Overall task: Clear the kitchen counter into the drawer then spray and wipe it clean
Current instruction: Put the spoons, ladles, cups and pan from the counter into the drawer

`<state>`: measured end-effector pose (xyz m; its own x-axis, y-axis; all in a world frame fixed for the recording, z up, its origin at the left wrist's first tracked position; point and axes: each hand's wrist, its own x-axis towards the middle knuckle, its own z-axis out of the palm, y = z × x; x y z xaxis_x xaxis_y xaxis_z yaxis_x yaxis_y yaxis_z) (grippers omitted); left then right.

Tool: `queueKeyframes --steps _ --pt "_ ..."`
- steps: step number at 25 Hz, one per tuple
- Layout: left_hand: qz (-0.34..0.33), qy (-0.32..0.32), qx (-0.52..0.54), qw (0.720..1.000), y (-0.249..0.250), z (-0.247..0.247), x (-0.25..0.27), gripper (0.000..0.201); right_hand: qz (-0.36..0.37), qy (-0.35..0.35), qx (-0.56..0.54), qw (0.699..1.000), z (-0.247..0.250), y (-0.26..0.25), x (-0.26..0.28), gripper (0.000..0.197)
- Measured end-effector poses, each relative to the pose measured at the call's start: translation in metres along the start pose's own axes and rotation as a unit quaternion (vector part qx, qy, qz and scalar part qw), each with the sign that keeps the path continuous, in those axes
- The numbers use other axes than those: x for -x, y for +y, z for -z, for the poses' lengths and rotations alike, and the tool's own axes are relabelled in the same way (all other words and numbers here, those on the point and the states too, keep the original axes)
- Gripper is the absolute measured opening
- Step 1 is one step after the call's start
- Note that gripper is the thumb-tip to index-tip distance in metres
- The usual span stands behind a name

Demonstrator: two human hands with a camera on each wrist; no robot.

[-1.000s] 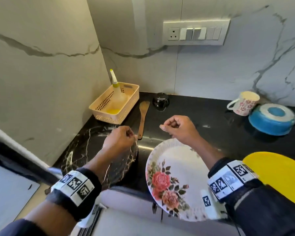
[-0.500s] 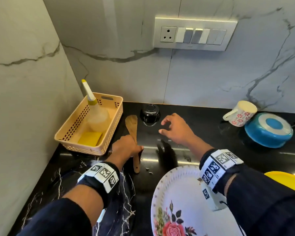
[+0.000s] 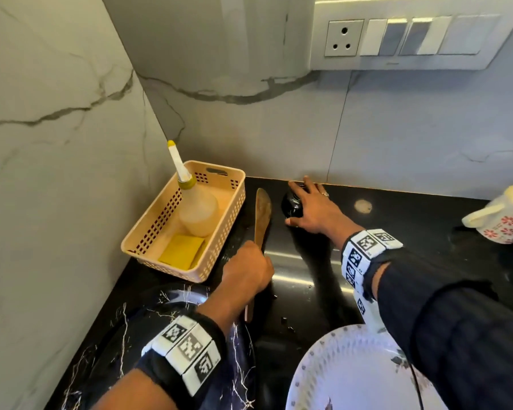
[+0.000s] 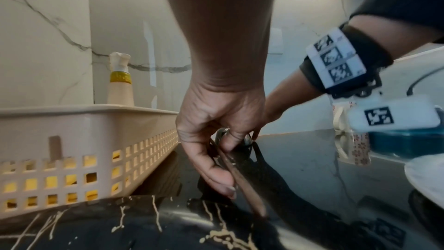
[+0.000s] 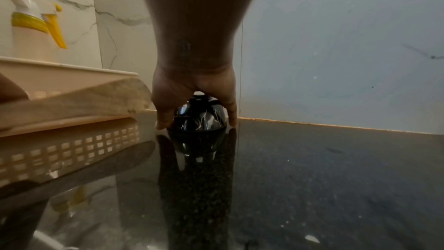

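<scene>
A wooden spatula point(image 3: 262, 214) lies beside the basket. My left hand point(image 3: 249, 269) grips its handle point(image 4: 242, 180) between thumb and fingers. In the right wrist view its blade point(image 5: 84, 102) is raised off the counter. A small black bowl point(image 3: 290, 207) stands upside down near the back wall. My right hand point(image 3: 311, 208) covers it, thumb on one side and fingers on the other point(image 5: 199, 119), their tips on the black counter point(image 3: 397, 276).
A beige basket point(image 3: 219, 229) in the corner holds a spray bottle point(image 3: 197, 213) and a yellow sponge point(image 3: 182, 251). A black marbled plate point(image 3: 166, 315) and a floral plate point(image 3: 347, 371) lie at the front edge. A floral mug point(image 3: 504, 220) stands at right.
My right hand has reached back and settled round the black bowl. My left hand has stayed on the spatula handle and its blade has come up. The head has leaned in closer.
</scene>
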<state>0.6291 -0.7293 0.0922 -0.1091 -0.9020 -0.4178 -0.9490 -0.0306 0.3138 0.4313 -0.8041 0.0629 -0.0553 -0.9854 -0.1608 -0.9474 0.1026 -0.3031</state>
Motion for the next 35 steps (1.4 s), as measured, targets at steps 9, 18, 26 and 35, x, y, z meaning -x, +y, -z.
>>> queueKeyframes --steps 9,18,26,35 --pt "-0.113 0.014 0.324 0.939 0.0 0.01 0.071 0.009 0.025 0.108 -0.168 0.98 0.029 0.004 0.075 0.089" --pt "-0.189 -0.153 0.433 0.868 0.023 -0.06 0.197 0.015 -0.003 0.17 -0.267 0.949 0.055 0.062 0.356 0.089" --pt "-0.335 -0.403 0.36 0.772 0.053 -0.16 0.331 0.018 -0.279 0.374 -0.222 0.856 -0.03 0.04 0.682 0.083" --pt "-0.428 -0.527 0.143 0.72 0.076 -0.28 0.482 0.024 -0.453 0.338 -0.186 0.804 -0.099 0.031 0.886 0.089"
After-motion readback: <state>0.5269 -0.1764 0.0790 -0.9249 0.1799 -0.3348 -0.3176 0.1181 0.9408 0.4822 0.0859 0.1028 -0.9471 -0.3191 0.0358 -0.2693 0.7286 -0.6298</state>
